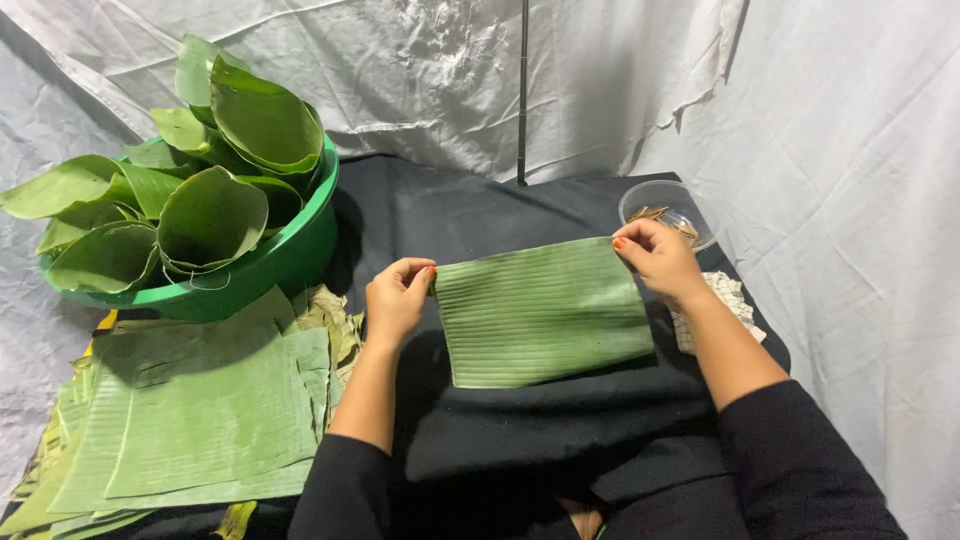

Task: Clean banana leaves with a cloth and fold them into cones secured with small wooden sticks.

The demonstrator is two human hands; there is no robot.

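Note:
A rectangular piece of green banana leaf [540,312] is held up over the black cloth [480,215], its ribs running sideways. My left hand [397,298] pinches its upper left corner. My right hand [658,260] pinches its upper right corner. The lower edge of the leaf hangs free above the cloth.
A green basin [290,262] full of rolled leaf cones stands at the left. A stack of flat cut leaves [200,410] lies in front of it. A clear bowl [668,208] of small sticks sits at the right, by a white cloth [725,300]. White sheeting hangs behind.

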